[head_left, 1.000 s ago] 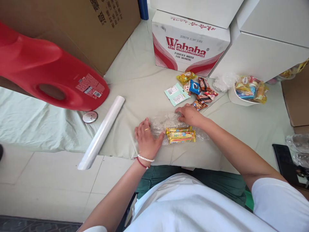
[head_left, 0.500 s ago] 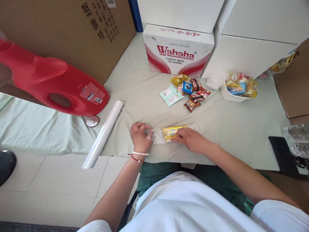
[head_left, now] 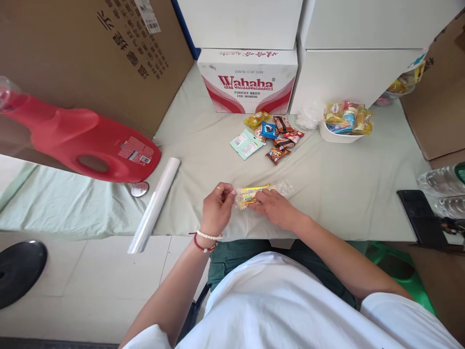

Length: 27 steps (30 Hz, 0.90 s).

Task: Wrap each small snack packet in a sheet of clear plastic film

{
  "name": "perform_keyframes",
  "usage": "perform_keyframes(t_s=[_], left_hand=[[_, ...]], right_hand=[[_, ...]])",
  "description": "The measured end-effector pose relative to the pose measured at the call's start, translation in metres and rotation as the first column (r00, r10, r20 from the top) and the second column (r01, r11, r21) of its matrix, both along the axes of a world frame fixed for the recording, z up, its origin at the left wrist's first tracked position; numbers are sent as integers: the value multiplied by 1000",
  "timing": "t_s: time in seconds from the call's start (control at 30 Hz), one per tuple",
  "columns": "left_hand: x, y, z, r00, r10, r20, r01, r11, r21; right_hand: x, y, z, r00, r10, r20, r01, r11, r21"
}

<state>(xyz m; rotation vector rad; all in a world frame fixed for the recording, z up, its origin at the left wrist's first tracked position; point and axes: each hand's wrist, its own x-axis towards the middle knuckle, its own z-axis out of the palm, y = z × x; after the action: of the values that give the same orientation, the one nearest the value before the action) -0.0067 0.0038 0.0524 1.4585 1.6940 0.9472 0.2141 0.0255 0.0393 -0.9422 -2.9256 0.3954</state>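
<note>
A bundle of yellow snack packs (head_left: 250, 194) lies in clear plastic wrap (head_left: 285, 188) on the pale green cloth (head_left: 203, 131). My left hand (head_left: 217, 209) is closed, pinching the wrap at the bundle's left end. My right hand (head_left: 274, 207) presses down on the bundle from the right, its fingers curled over the packs. A loose tail of wrap sticks out beyond my right hand.
A roll of cling film (head_left: 154, 204) lies at the left, by a small metal disc (head_left: 140, 189) and a red jug (head_left: 76, 143) on its side. Loose snacks (head_left: 278, 135), a mint packet (head_left: 246, 144), a white bowl (head_left: 339, 136), boxes (head_left: 249, 80) and a black phone (head_left: 417, 216) surround the area.
The wrap, spread flat a second ago, has been folded over the packs. My left hand went from lying flat to pinching the wrap's end; my right hand came back onto the bundle.
</note>
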Motion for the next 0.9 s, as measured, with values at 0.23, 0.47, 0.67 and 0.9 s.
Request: perform_keyframes(t_s=[0.23, 0.47, 0.67, 0.9], left_hand=[[56, -17, -26, 887, -186, -424, 283, 942, 178], [56, -28, -49, 832, -134, -538, 320, 908, 268], [60, -14, -63, 719, -73, -691, 325, 914, 241], [65, -18, -63, 599, -68, -798, 346, 921, 181]], right_hand=[[10, -23, -18, 973, -128, -191, 118, 991, -62], [37, -19, -24, 657, -634, -408, 563, 772, -293], [49, 3, -25, 542, -827, -152, 806, 562, -186], [51, 7, -4, 500, -793, -347, 638, 608, -472]])
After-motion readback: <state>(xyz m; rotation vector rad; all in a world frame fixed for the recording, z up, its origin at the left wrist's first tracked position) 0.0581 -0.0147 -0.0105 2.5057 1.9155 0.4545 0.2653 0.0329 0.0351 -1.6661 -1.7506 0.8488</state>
